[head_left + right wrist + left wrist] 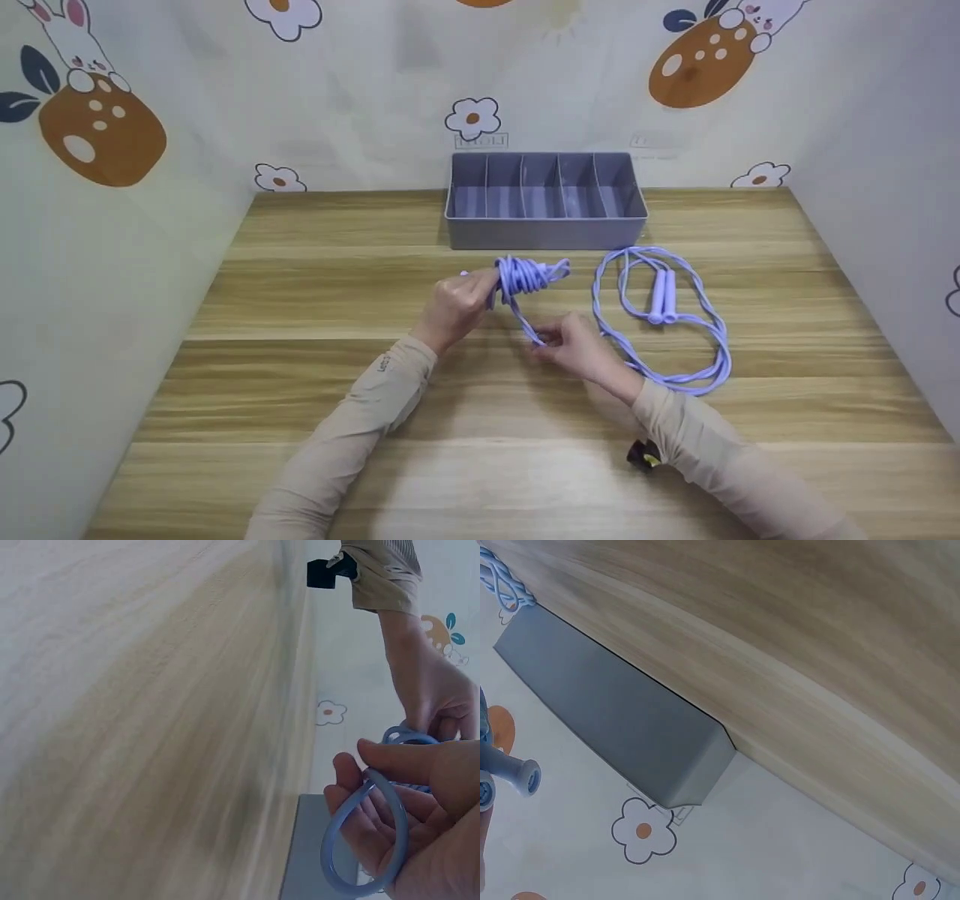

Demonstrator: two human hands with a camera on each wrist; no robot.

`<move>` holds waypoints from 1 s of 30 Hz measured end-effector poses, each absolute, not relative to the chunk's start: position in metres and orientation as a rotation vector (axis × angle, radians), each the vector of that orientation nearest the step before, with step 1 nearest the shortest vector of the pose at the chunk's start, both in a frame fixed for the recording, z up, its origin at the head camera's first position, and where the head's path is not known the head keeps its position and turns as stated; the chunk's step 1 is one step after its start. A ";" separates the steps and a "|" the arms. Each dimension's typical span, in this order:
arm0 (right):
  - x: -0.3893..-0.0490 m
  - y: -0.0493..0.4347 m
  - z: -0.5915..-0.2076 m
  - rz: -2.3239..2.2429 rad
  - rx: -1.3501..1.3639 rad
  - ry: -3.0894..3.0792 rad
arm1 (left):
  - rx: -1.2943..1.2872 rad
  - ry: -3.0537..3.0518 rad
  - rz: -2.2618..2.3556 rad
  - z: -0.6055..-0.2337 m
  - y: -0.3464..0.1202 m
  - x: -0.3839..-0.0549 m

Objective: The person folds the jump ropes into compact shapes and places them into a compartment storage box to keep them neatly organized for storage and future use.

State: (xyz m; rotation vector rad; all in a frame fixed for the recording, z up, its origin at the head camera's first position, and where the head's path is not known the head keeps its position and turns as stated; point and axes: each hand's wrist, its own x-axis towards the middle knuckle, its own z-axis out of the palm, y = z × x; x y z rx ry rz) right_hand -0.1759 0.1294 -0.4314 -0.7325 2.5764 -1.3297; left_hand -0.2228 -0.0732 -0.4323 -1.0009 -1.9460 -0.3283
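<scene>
A purple-blue jump rope is wound into a tight bundle near the middle of the table. My left hand grips this bundle at its left end, and a small loop juts from the right end. Light blue handle ends show at the left edge of the left wrist view. Lower right of the bundle, my right hand pinches the doubled length running down from it. The right wrist view shows the rope's looped end hanging over the right fingers, with the left hand beyond.
A grey box with several compartments stands at the back against the patterned wall covering. Another purple-blue jump rope lies loosely coiled to the right, its two handles side by side inside the coil. A black wrist device sits beneath the right sleeve.
</scene>
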 end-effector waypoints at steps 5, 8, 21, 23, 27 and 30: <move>-0.171 0.130 -0.419 -1.123 -0.817 2.686 | -0.987 -1.960 -0.281 -0.432 -0.074 -0.221; -0.169 0.130 -0.412 -0.973 -0.889 2.766 | -0.981 -1.979 -0.263 -0.432 -0.074 -0.220; -0.161 0.126 -0.404 0.231 -1.417 3.375 | -0.970 -2.064 -0.153 -0.428 -0.069 -0.213; -0.163 0.128 -0.402 0.359 -1.519 3.384 | -0.972 -2.071 -0.132 -0.427 -0.068 -0.212; -0.168 0.132 -0.393 0.473 -1.719 3.316 | -0.995 -2.099 -0.114 -0.427 -0.065 -0.210; -0.172 0.135 -0.384 0.536 -1.853 3.224 | -1.017 -2.124 -0.120 -0.427 -0.063 -0.208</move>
